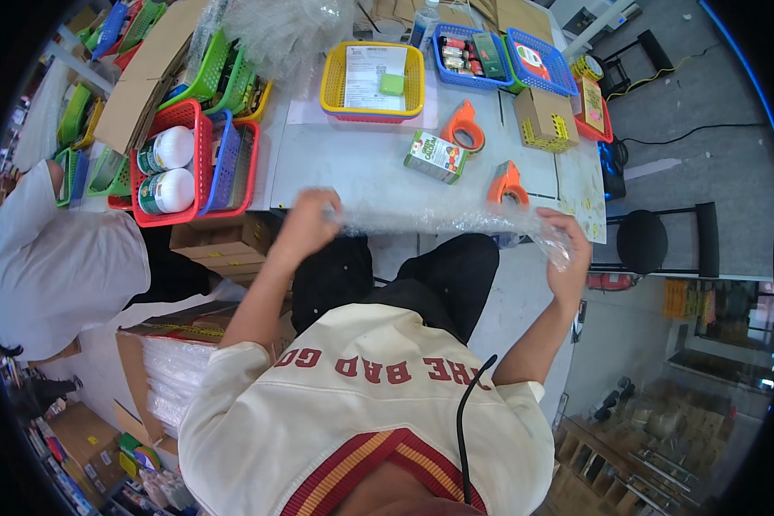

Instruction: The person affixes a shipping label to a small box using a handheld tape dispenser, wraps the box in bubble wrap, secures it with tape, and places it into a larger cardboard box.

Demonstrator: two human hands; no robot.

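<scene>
Between the fingers of both hands, a strip of clear bubble wrap (pixel 438 220) is stretching along the near edge of the table (pixel 344 163). The left hand (pixel 314 222) is showing blurred, its fingers closing on one end; the right hand (pixel 569 249) is holding the other, its fingers curling over the plastic. Beyond the fingers, a small box (pixel 437 156) is lying beside one orange tape dispenser (pixel 463 115); another tape dispenser (pixel 507 175) is sitting nearer the right fingers. Farther beyond the left fingers, a yellow basket (pixel 374 113) is standing.
</scene>
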